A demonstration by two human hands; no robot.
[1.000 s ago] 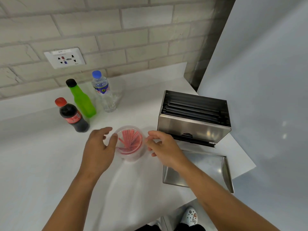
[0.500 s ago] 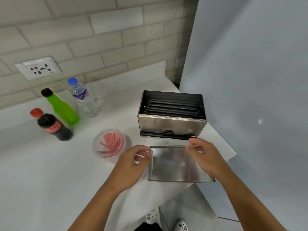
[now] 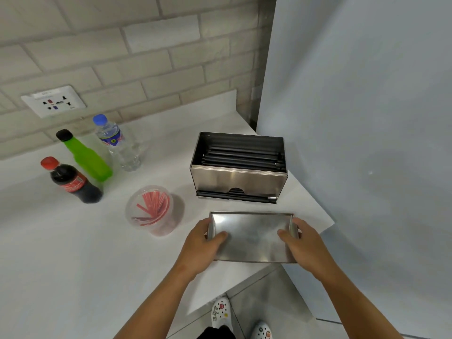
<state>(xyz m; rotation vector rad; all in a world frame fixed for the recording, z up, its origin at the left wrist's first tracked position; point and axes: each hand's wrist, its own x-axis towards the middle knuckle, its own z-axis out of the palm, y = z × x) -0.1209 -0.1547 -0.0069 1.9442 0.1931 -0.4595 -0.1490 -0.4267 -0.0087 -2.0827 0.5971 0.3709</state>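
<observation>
A shallow steel lid (image 3: 252, 237) lies hollow side up near the counter's front corner. My left hand (image 3: 203, 243) grips its left end, thumb inside the rim. My right hand (image 3: 299, 241) grips its right end the same way. Behind the lid stands an open steel box (image 3: 238, 178) filled with black straws (image 3: 242, 155). To the left of the lid stands a clear plastic cup (image 3: 150, 211) holding red straws.
Three bottles stand at the back left: a cola bottle (image 3: 73, 183), a green bottle (image 3: 88, 159) and a water bottle (image 3: 119, 145). A wall socket (image 3: 52, 101) sits on the brick wall. A grey wall closes the right side. The counter's edge runs just under the lid.
My hands left the red-straw cup, moved right to the steel lid and took hold of its two ends. The lid now sits square in front of the box.
</observation>
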